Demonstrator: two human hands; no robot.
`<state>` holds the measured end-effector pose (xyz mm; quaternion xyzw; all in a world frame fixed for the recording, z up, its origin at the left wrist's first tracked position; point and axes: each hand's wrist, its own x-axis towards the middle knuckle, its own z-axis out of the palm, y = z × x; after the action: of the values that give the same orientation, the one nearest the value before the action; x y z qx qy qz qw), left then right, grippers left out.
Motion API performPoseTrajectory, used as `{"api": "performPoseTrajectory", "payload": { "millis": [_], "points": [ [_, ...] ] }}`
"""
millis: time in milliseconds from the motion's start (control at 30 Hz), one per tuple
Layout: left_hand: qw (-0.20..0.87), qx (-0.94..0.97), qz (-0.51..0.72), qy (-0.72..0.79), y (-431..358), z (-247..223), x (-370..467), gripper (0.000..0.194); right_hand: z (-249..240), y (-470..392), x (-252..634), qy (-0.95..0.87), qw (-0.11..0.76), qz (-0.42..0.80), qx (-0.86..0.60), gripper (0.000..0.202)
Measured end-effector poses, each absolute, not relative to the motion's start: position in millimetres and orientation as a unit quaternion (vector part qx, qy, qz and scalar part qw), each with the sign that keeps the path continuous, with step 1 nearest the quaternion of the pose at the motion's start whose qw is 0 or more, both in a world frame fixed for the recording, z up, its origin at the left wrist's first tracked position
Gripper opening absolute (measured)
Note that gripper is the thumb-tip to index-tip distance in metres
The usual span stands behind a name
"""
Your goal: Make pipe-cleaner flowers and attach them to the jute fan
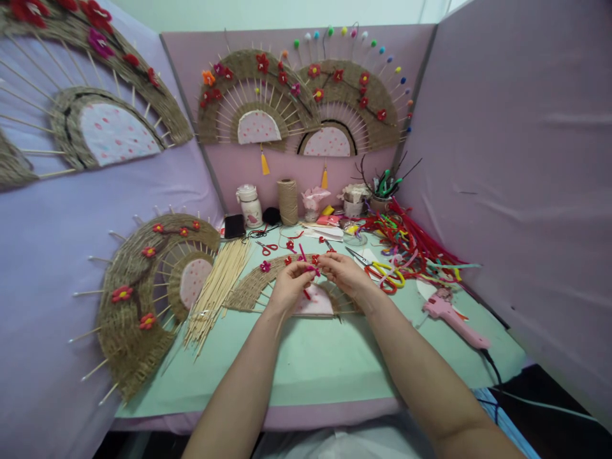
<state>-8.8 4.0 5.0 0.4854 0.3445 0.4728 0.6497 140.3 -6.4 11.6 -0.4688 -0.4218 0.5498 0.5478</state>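
Both hands meet above a twine-wrapped fan (248, 287) lying on the green table cover. My left hand (291, 284) pinches a magenta pipe cleaner (303, 252), whose ends stick out above and below the fingers. My right hand (345, 273) has its fingertips closed at the right side of the same twisted piece. The fan carries small red and magenta flowers, such as a magenta flower (264, 266) on its upper left, and a pale half-round centre (318, 305) partly behind the hands.
Wooden sticks (217, 287) and another fan (129, 299) are at left. Right are red scissors (386, 288), yellow-handled scissors (393, 274), a pipe cleaner pile (411, 239) and a corded pink glue gun (454, 319). A twine spool (287, 202) and jar (249, 206) stand behind.
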Motion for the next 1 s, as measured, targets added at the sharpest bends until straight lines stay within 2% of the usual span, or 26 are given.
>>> {"api": "performPoseTrajectory", "payload": {
  "millis": [133, 433, 767, 1000],
  "points": [
    [0.592, 0.462, 0.528, 0.397, 10.8, 0.3, -10.1, 0.030, 14.2, -8.8, 136.0, -0.509, 0.537, 0.454, -0.496, 0.023],
    [0.553, 0.500, 0.530, 0.403, 11.7, -5.4, -8.1, 0.025, 9.6, -9.1, 130.0, -0.574, 0.506, 0.377, -0.522, 0.017],
    [0.508, 0.582, 0.501, 0.390, 13.7, -8.9, -8.3, 0.013, -2.4, -3.9, 133.0, -0.596, 0.463, 0.377, -0.538, 0.015],
    [0.530, 0.589, 0.445, 0.417, 7.1, 2.1, -9.3, 0.011, -5.5, -3.5, 138.2, -0.593, 0.431, 0.408, -0.544, 0.015]
  ]
}}
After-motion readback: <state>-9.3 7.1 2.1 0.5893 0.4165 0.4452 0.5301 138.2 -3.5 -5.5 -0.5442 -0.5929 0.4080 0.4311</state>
